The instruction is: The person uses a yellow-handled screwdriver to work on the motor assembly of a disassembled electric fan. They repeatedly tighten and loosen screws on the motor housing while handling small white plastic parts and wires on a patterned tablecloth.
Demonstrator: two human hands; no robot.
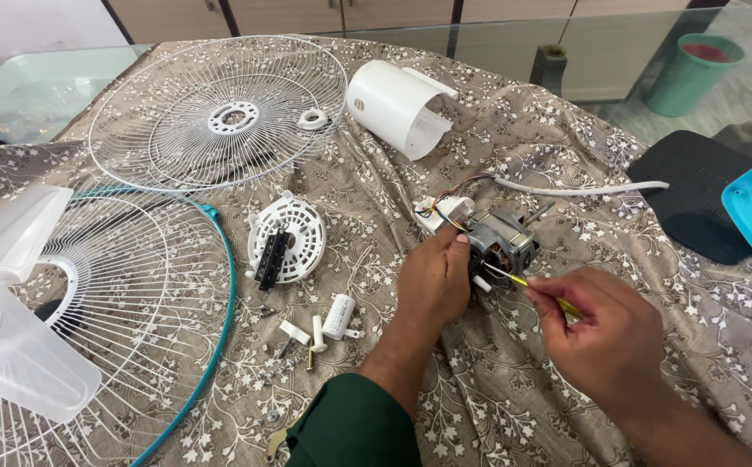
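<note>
The left hand (432, 278) clasps the fan motor (499, 246), which rests on the floral tablecloth (514, 147) at mid-table. The right hand (605, 333) pinches a yellow-handled screwdriver (533, 286), its tip touching the motor's near side. A white power cord (579, 188) runs from the motor toward the right. To the left lie 2 wire fan guards (217, 112), a round white vented plate (286, 239), a small white capacitor (339, 316) and a white motor cover (398, 107).
</note>
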